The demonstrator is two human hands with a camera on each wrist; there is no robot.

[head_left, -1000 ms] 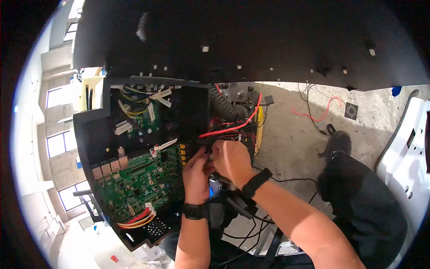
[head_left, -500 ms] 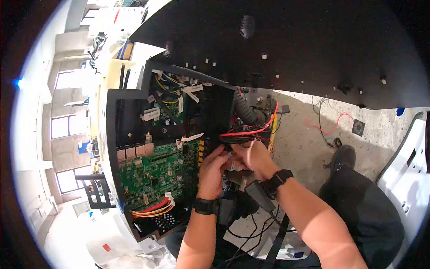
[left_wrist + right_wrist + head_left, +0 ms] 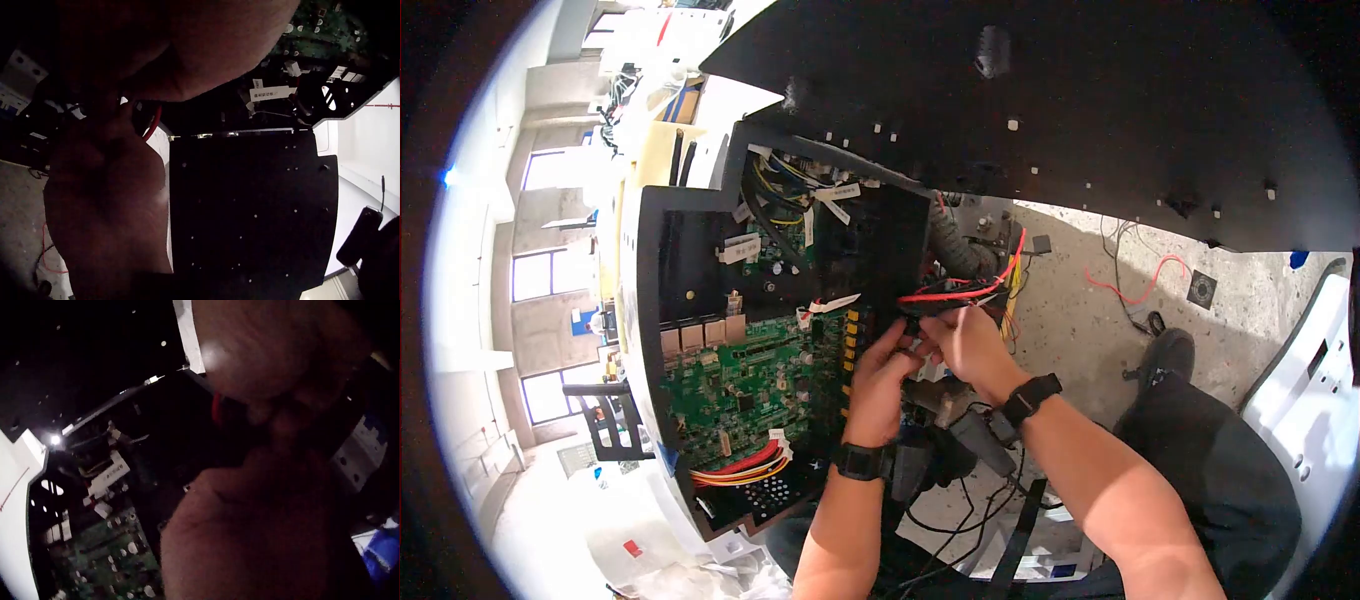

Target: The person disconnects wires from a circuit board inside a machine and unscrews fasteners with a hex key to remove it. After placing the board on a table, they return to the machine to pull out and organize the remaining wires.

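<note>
So going left to right: well left of our left hand there's a green circuit board [image 3: 745,390] inside a black housing, with red and yellow wires [image 3: 745,475] bunched below it, down and left of the hand. A row of little yellow parts [image 3: 852,328] runs up just beside that same hand.

Our left hand [image 3: 875,390] has its fingers bent inward, pinching a small dark piece [image 3: 913,327] at the fingertips. Too dark for us to tell what that piece is, even in the wrist views. Our right hand [image 3: 975,350] pinches it from the other side, fingers curled, so it sits right between the two hands.

A thick red cable [image 3: 955,295] passes just above the right hand, and off to that hand's right there's concrete floor [image 3: 1070,360] plus a dark shoe [image 3: 1168,357].
</note>
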